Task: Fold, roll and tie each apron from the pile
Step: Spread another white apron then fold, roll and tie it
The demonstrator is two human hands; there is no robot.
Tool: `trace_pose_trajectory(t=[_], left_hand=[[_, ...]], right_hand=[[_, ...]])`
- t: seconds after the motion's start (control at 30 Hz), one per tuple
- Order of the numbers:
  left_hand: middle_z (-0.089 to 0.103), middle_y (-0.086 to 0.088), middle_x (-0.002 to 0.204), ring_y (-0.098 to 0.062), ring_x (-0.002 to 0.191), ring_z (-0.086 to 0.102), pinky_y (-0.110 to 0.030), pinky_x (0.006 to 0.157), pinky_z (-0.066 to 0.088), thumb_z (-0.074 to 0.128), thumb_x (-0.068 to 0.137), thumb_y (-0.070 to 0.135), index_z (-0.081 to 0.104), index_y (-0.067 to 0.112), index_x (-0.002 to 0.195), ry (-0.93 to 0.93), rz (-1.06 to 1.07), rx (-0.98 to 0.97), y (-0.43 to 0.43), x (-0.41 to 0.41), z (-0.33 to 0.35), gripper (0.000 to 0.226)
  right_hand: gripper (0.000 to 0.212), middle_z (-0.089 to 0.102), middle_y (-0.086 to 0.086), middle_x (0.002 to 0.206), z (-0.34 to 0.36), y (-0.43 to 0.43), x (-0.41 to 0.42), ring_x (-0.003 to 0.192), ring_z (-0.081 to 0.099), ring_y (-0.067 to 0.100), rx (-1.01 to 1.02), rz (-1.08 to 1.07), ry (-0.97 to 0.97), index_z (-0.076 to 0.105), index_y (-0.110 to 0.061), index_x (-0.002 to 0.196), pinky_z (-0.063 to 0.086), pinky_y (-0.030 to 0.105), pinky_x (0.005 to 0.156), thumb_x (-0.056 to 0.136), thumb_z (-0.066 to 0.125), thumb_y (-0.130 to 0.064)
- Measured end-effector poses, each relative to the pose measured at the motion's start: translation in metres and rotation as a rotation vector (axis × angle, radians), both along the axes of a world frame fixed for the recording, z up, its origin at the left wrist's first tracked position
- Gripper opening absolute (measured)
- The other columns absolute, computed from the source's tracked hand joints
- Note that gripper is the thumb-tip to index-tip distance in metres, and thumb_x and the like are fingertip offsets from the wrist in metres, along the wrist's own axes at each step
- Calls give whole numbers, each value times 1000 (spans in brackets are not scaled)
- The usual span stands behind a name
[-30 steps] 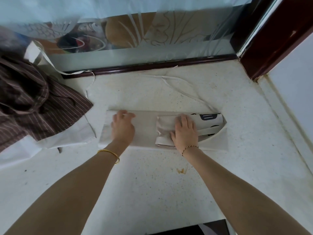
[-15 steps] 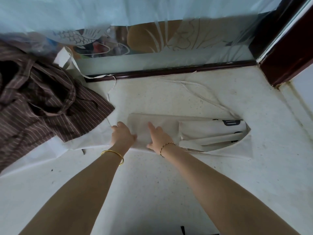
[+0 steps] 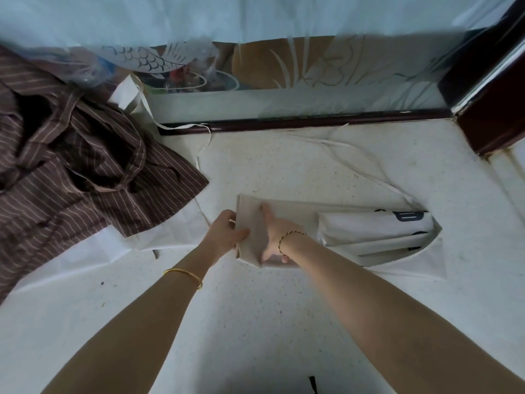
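A beige apron (image 3: 295, 220), folded into a long strip, lies across the speckled white floor (image 3: 255, 314). Its right end shows a white part with dark print (image 3: 409, 216). My left hand (image 3: 225, 233) grips the strip's left end, thumb on top, and that end is lifted off the floor. Just to its right, my right hand (image 3: 274, 234) rests on the strip with the forefinger straight and the thumb at the near edge. The apron's thin ties (image 3: 355, 166) trail away toward the back right.
A heap of brown striped aprons (image 3: 85, 166) fills the left side, lying on a white apron (image 3: 170, 231) spread on the floor. A frosted glass door with a dark bottom rail (image 3: 298, 122) closes the back. A dark wooden frame (image 3: 488, 118) stands at the right.
My right hand slid left from the strip's right half to its left end, beside my left hand. My left hand moved to that end's edge, took hold and raised it.
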State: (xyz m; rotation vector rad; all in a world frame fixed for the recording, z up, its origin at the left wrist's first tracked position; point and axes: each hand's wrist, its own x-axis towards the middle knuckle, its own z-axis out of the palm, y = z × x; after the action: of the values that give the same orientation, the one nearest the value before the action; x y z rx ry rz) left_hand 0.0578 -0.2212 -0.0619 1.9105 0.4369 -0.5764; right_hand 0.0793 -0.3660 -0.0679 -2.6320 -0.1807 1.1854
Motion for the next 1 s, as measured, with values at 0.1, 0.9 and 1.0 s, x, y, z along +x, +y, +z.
trace_pose_trajectory(t=[0.1,0.9,1.0], left_hand=[[55,-2,99,-15,81,56,-20,57,45,57,89,7,44,13,111,-48,-62,-67,-10,-1,9,25],[16,-4,152,-28,140,15,-36,115,20,50,86,-4,25,27,145,-641,-1277,811,-74,3,-5,72],[20,-4,150,-27,136,21,-34,112,26,49,89,2,31,25,143,-744,-1396,795,-98,-8,-8,61]], right_hand=[[119,62,8,95,-4,-1,7,64,67,25,105,-106,45,-15,-41,143,57,33,54,72,79,-26],[38,51,6,115,-10,-99,-62,119,48,25,-22,-202,-449,45,-15,125,49,35,88,90,51,-4],[43,44,9,134,-13,-135,-87,123,43,28,-20,-158,-418,48,-20,127,40,37,100,89,47,0]])
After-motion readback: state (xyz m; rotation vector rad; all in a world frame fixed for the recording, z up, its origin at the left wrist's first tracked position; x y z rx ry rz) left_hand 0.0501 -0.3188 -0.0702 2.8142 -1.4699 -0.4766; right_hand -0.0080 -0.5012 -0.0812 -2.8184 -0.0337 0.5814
